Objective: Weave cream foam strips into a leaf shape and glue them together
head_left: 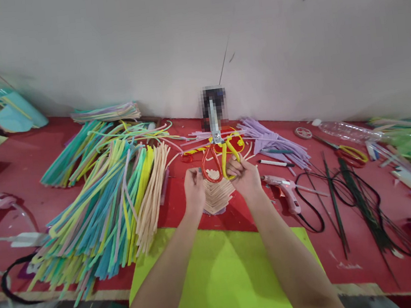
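Observation:
A pair of scissors (215, 128) with one red and one yellow handle stands blades-up in the middle. My right hand (244, 175) is closed on the yellow handle. Just left of the red handle, my left hand (194, 188) has its fingers pinched together; whatever they hold is too small or hidden. Between and below my hands lies a folded, chevron-patterned piece of beige pipe cleaners (218, 197). A bundle of lilac pipe cleaners (269, 141) lies behind my right hand, with a white marker (274, 163) beside it.
Large multicoloured pipe-cleaner bundles (100, 212) fill the left. A lime-green sheet (228, 276) covers the front. At right lie a pink glue gun (287, 191) with its cord, dark green stems (361, 205), other scissors (351, 153) and a plastic bottle (345, 129). A wall (140, 47) rises behind.

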`<state>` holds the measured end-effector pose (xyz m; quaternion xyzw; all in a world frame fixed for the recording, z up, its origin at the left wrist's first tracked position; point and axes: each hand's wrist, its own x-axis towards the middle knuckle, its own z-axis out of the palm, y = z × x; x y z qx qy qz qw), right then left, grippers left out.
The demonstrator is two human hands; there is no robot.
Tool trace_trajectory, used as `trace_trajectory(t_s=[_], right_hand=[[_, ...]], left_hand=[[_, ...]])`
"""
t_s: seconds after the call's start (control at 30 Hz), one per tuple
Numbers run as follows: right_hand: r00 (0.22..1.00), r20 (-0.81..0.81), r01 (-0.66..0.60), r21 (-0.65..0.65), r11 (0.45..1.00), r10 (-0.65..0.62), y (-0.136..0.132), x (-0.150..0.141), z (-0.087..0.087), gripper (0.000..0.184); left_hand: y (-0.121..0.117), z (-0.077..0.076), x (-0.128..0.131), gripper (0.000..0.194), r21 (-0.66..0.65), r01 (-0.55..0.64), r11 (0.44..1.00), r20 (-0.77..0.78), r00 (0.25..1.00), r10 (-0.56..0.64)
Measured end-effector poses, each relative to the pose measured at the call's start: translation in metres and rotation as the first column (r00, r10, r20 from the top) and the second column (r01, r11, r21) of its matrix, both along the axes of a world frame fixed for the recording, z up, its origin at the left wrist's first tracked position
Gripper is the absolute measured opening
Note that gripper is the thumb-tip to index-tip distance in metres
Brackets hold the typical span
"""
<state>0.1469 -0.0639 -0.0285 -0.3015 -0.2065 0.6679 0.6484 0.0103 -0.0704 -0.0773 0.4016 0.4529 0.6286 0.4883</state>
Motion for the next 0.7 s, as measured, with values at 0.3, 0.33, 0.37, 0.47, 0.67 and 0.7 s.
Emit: trace_trajectory(t_s=[0.3, 0.33, 0.37, 0.47, 0.67, 0.7], right_hand=[[1.000, 0.018, -0.017, 0.099, 0.995, 0.015, -0.001, 0.000, 0.001, 0.022], [1.000, 0.019, -0.021, 0.112, 0.994, 0.019, -0.001, 0.000, 0.000, 0.021], [1.000, 0.017, -0.024, 0.120, 0.992, 0.022, -0.001, 0.000, 0.000, 0.020], [1.000, -0.004, -0.025, 0.112, 0.993, 0.026, 0.000, 0.000, -0.001, 0.021], [1.000, -0.012, -0.020, 0.040, 0.999, 0.020, 0.001, 0.000, -0.002, 0.024], [1.000, -0.016, -0.021, 0.038, 0.999, 0.022, 0.001, 0.000, -0.002, 0.023]], left_hand=[[-0.006, 0.011, -0.002, 0.018, 0.045, -0.082, 0.996, -0.054, 0.995, 0.085], [-0.006, 0.010, -0.002, 0.018, 0.037, -0.077, 0.996, -0.041, 0.996, 0.078], [-0.006, 0.008, -0.002, 0.018, 0.028, -0.072, 0.997, -0.026, 0.997, 0.073], [-0.002, 0.004, 0.001, 0.020, -0.033, -0.020, 0.999, 0.082, 0.996, 0.023], [0.003, 0.010, 0.007, 0.041, -0.219, 0.308, 0.926, 0.406, 0.892, -0.201], [0.002, 0.013, 0.006, 0.039, -0.240, 0.343, 0.908, 0.464, 0.862, -0.203]])
